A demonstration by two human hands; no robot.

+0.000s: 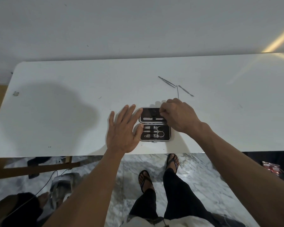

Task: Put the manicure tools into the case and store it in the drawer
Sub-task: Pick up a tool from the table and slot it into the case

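Note:
A black manicure case lies open on the white table near its front edge. Its near half holds clippers and small scissors under a strap. A slim metal tool lies in the far half, and my right hand pinches its right end with fingers curled. My left hand rests flat and spread against the case's left side, fingertips touching its edge. Loose on the table beyond the case lie tweezers, a thin pick and a cuticle pusher.
The table's front edge runs just below the case. Under and before it is marble floor with my sandalled feet, a cable and a device at lower left. A wooden frame shows under the table's left side. No drawer is in view.

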